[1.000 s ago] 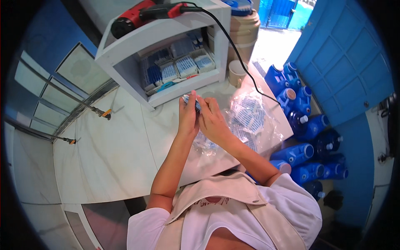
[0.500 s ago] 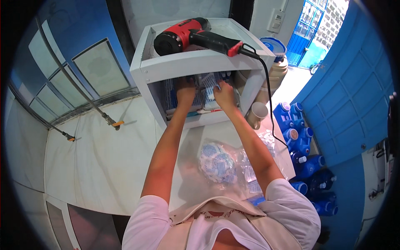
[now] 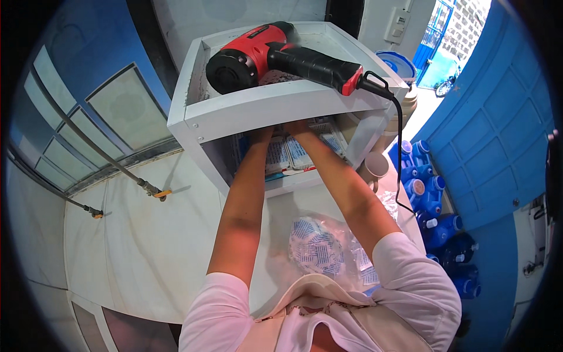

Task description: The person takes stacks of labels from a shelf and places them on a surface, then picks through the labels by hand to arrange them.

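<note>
Head camera: fingers of both hands were hidden under the front board of the white cabinet (image 3: 264,110), so I could not tell whether they held anything. The left hand (image 3: 261,135) and right hand (image 3: 299,127) reached in among blue-and-white packets (image 3: 277,158). Outside, a clear bag of similar packets (image 3: 316,246) lay on the counter (image 3: 141,234); a red-and-black heat gun (image 3: 249,57) rested on top of the cabinet.

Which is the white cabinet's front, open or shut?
Open: the left hand and right hand are inside the white cabinet through its front, where white-and-blue packets show.
</note>
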Demonstrator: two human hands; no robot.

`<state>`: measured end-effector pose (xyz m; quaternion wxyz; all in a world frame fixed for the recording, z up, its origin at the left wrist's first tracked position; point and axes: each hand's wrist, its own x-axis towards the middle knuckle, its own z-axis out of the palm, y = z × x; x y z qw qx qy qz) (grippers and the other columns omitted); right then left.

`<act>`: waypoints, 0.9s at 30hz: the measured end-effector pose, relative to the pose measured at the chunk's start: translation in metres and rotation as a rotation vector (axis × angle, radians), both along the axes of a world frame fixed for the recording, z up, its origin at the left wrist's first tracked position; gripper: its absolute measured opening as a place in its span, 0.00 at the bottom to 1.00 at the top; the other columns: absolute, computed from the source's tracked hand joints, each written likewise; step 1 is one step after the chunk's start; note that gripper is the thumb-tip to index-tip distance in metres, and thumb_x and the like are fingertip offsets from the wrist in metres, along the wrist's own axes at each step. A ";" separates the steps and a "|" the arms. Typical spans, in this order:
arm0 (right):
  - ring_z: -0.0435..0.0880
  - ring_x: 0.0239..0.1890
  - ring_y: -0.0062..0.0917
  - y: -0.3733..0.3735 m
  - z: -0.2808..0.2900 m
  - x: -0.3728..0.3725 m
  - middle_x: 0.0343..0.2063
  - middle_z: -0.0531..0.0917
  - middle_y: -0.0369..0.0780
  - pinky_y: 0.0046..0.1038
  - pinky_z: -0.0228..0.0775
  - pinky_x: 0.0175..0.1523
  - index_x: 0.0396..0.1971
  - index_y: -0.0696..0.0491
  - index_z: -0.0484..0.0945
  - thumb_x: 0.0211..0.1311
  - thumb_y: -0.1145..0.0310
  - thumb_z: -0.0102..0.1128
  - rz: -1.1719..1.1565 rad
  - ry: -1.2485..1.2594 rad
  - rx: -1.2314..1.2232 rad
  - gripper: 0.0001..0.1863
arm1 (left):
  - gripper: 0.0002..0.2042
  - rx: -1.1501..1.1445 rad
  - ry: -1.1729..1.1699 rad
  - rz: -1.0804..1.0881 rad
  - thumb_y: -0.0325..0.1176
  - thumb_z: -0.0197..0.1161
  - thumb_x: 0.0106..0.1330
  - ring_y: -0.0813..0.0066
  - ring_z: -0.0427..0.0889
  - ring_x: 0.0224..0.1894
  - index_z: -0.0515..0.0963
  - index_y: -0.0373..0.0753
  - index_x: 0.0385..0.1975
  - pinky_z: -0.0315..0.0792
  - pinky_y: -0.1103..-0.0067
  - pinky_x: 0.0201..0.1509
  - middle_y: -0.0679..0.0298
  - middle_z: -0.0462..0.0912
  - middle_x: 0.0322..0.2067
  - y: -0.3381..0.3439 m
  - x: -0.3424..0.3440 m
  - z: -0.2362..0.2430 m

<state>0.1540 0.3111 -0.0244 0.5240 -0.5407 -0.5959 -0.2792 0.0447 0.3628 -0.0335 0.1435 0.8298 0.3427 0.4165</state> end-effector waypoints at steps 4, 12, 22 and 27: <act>0.76 0.41 0.42 0.013 0.000 -0.009 0.36 0.79 0.47 0.39 0.65 0.48 0.37 0.56 0.77 0.50 0.62 0.57 0.079 0.017 -0.014 0.16 | 0.19 0.068 -0.113 -0.024 0.40 0.54 0.61 0.54 0.70 0.52 0.71 0.36 0.49 0.64 0.66 0.54 0.50 0.73 0.47 0.022 0.001 -0.015; 0.74 0.46 0.43 0.005 0.006 -0.026 0.41 0.77 0.49 0.39 0.64 0.52 0.42 0.57 0.75 0.51 0.65 0.55 0.028 0.055 -0.155 0.18 | 0.18 -0.015 -0.199 -0.055 0.39 0.53 0.61 0.53 0.70 0.52 0.71 0.36 0.49 0.64 0.67 0.54 0.50 0.73 0.47 0.037 -0.009 -0.027; 0.71 0.51 0.44 0.011 -0.007 -0.026 0.46 0.74 0.51 0.38 0.61 0.55 0.46 0.58 0.71 0.54 0.68 0.52 0.137 0.193 -0.358 0.19 | 0.18 0.053 -0.107 -0.108 0.38 0.53 0.62 0.54 0.71 0.51 0.71 0.36 0.48 0.64 0.66 0.54 0.50 0.74 0.47 0.059 -0.011 -0.010; 0.69 0.54 0.42 -0.004 0.016 -0.013 0.47 0.74 0.51 0.36 0.59 0.57 0.48 0.58 0.71 0.52 0.70 0.53 0.172 0.033 -0.398 0.21 | 0.18 0.043 -0.076 -0.117 0.38 0.53 0.62 0.54 0.71 0.51 0.71 0.36 0.48 0.65 0.66 0.54 0.51 0.74 0.47 0.064 -0.017 -0.004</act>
